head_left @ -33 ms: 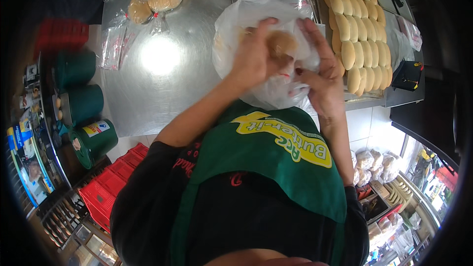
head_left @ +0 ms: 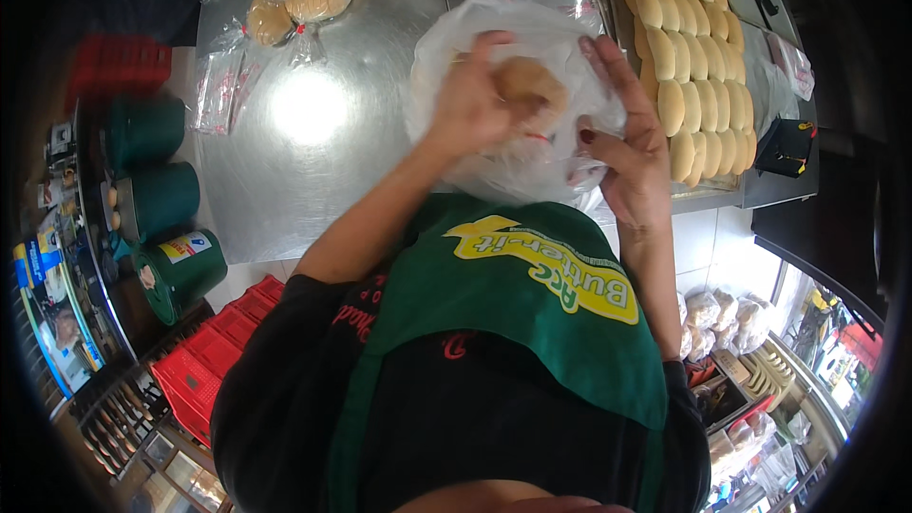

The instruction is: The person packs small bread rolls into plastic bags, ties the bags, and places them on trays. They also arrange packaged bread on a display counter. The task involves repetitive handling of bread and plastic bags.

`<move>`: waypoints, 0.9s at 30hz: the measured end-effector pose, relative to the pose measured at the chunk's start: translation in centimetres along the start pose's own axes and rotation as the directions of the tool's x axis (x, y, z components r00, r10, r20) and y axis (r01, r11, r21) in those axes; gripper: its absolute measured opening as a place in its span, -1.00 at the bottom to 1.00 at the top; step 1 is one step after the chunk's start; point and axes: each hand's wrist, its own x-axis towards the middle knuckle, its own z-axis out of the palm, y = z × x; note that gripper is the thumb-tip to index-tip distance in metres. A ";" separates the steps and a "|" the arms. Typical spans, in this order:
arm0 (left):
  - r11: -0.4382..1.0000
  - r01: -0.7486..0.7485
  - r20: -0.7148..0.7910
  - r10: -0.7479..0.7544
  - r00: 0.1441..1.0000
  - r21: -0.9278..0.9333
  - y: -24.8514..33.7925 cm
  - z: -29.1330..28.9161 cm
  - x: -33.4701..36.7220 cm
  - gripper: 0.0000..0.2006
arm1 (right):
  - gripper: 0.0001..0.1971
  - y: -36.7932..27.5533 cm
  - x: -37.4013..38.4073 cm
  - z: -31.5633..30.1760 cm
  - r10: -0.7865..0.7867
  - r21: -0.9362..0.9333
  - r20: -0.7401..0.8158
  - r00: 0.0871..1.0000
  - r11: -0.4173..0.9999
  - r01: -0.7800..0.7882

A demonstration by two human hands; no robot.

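A large, translucent white plastic bag (head_left: 437,47) spreads over the near edge of the steel table in front of me. My left hand (head_left: 472,104) is closed round a brown bread roll (head_left: 532,85) in clear plastic, held at the bag's mouth. Just below that roll shows a small red tie (head_left: 537,137). On the bag's right side my right hand (head_left: 635,157) grips the plastic, with thumb and fingers curled about its edge. What lies deeper in the bag is hidden by the crumpled plastic and my hands.
Bagged bread (head_left: 321,0) sits at the table's back left, near flat clear bags (head_left: 218,90). To the right stands a tray of bread rolls (head_left: 698,66) in rows. Green bins (head_left: 176,275) and red crates (head_left: 214,361) are at the left; the steel table (head_left: 361,133) lies between.
My left hand and the bread roll have moved slightly left. The right hand has shifted a little to the right, and the bag's folds have changed.
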 end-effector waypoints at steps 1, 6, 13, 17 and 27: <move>0.906 0.251 0.074 -0.240 0.968 -0.340 -0.8 -1.6 0.3 -0.33 | -0.13 -0.5 0.2 -0.3 0.011 0.087 -0.064 0.998 0.996 -0.006; 0.287 0.452 0.287 -0.470 0.835 -0.845 -1.8 -9.0 0.3 -0.53 | -0.16 -1.1 2.5 1.7 -0.082 -0.051 0.090 0.993 0.995 0.086; 0.237 0.239 0.096 -0.492 0.865 -0.942 2.6 -4.8 -3.4 -0.51 | -0.18 -0.1 3.1 7.7 -0.095 -0.252 0.420 0.902 0.943 0.216; 0.761 0.118 -0.162 -0.283 0.945 -0.638 1.6 1.4 -2.7 -0.49 | -0.18 0.8 3.0 6.3 -0.054 -0.241 0.264 0.963 0.963 0.120; 0.665 -0.430 0.409 0.199 0.890 0.611 -0.9 4.3 -2.2 -0.55 | -0.19 0.0 0.9 0.0 -0.030 -0.017 -0.053 0.998 0.999 0.030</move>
